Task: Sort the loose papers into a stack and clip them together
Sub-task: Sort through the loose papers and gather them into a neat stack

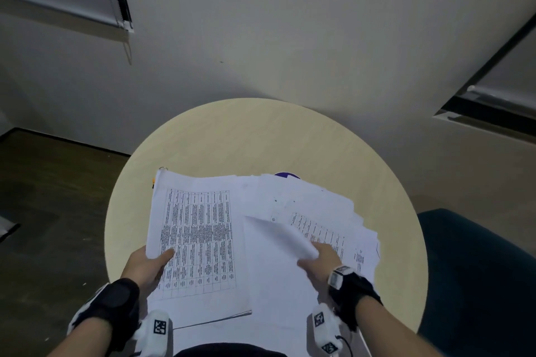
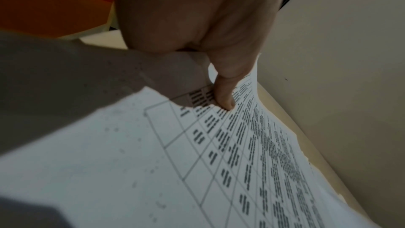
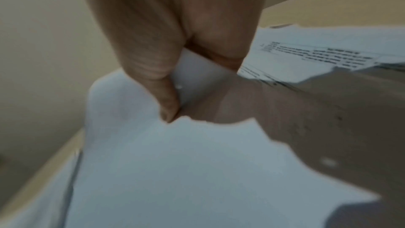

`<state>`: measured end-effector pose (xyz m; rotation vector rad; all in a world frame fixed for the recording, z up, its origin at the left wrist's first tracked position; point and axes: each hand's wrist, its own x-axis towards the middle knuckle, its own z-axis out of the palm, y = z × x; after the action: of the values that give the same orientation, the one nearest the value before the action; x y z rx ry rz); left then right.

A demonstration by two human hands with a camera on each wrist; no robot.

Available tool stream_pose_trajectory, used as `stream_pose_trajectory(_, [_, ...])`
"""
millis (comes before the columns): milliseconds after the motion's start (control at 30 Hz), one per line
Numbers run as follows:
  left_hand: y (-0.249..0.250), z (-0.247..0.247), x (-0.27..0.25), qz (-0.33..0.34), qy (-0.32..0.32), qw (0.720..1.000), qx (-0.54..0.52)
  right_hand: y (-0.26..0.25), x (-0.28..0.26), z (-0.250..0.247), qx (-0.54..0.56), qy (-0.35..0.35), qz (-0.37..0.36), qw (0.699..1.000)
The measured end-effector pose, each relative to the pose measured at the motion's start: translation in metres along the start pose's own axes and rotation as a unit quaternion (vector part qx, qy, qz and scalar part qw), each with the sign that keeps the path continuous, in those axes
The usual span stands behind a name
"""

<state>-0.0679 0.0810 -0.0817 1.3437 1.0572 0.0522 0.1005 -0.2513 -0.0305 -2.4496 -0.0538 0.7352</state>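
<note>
A stack of printed papers [image 1: 200, 240] with a table on the top sheet is held over the left of the round table [image 1: 261, 139]. My left hand [image 1: 150, 264] grips its left edge, thumb [image 2: 223, 93] on top of the print [image 2: 241, 153]. My right hand [image 1: 322, 258] pinches a blank white sheet [image 1: 275, 269] that curls upward; in the right wrist view the thumb [image 3: 166, 107] presses that sheet [image 3: 175, 171]. Loose printed papers [image 1: 333, 220] lie spread at the right. A metal clip ring [image 1: 163, 168] shows at the stack's far left corner.
A purple object [image 1: 287, 175] peeks from behind the loose papers. A dark teal chair [image 1: 478, 284] stands at the right of the table. The wall is close behind the table, with dark floor [image 1: 58, 197] to the left.
</note>
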Motion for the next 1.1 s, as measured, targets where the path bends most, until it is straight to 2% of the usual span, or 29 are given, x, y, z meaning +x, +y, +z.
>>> stream_pose_trajectory(67, [0.002, -0.001, -0.001, 0.008, 0.001, 1.0, 0.012, -0.006, 0.002, -0.02, 0.085, 0.109, 0.024, 0.99])
stream_pose_trajectory(167, [0.004, 0.0, 0.002, 0.007, -0.009, 1.0, 0.007, -0.021, 0.005, -0.065, 0.151, 0.303, 0.059, 0.939])
stream_pose_trajectory(233, [0.009, 0.004, 0.0, 0.015, -0.023, 1.0, -0.004, -0.038, 0.003, -0.093, 0.155, 0.375, 0.021, 0.914])
stream_pose_trajectory(300, [0.013, 0.009, 0.001, 0.018, -0.044, 0.999, 0.0, -0.059, -0.003, -0.106, 0.153, 0.383, -0.078, 0.908])
stream_pose_trajectory(367, [0.018, 0.016, 0.002, 0.015, -0.06, 0.998, -0.004, -0.076, -0.01, -0.096, 0.13, 0.353, -0.192, 0.906])
stream_pose_trajectory(433, [0.016, 0.021, 0.005, 0.008, -0.065, 0.998, -0.007, -0.08, -0.014, -0.064, 0.021, 0.306, -0.288, 0.907])
stream_pose_trajectory(500, [0.013, 0.026, 0.003, 0.008, -0.057, 0.998, 0.011, -0.079, -0.017, -0.024, -0.096, 0.207, -0.353, 0.907])
stream_pose_trajectory(567, [0.011, 0.028, -0.002, 0.018, -0.031, 0.999, 0.022, -0.075, -0.021, 0.014, -0.195, 0.089, -0.413, 0.885])
stream_pose_trajectory(667, [0.013, 0.03, -0.011, 0.025, -0.004, 1.0, 0.013, -0.074, -0.032, 0.053, -0.307, -0.111, -0.401, 0.856])
stream_pose_trajectory(800, [0.008, 0.029, -0.005, 0.013, -0.006, 1.0, -0.019, -0.078, -0.035, 0.077, -0.363, -0.221, -0.414, 0.805])
stream_pose_trajectory(833, [0.006, 0.029, -0.004, 0.013, -0.005, 1.0, -0.019, -0.08, -0.036, 0.076, -0.333, -0.24, -0.411, 0.814])
stream_pose_trajectory(867, [0.004, 0.03, -0.002, 0.02, -0.005, 1.0, -0.009, -0.083, -0.039, 0.071, -0.284, -0.254, -0.392, 0.838])
stream_pose_trajectory(967, [0.002, 0.03, 0.0, 0.029, 0.006, 0.999, 0.031, -0.076, -0.04, 0.052, -0.13, -0.224, -0.32, 0.911])
stream_pose_trajectory(1000, [0.001, 0.028, 0.003, 0.034, 0.008, 0.998, 0.049, -0.068, -0.037, 0.044, -0.075, -0.191, -0.283, 0.937])
stream_pose_trajectory(1033, [0.0, 0.026, 0.004, 0.041, 0.01, 0.997, 0.07, -0.055, -0.032, 0.037, -0.036, -0.128, -0.244, 0.961])
stream_pose_trajectory(1100, [-0.006, 0.023, 0.012, 0.046, 0.007, 0.994, 0.099, -0.023, -0.02, 0.02, -0.034, 0.052, -0.119, 0.991])
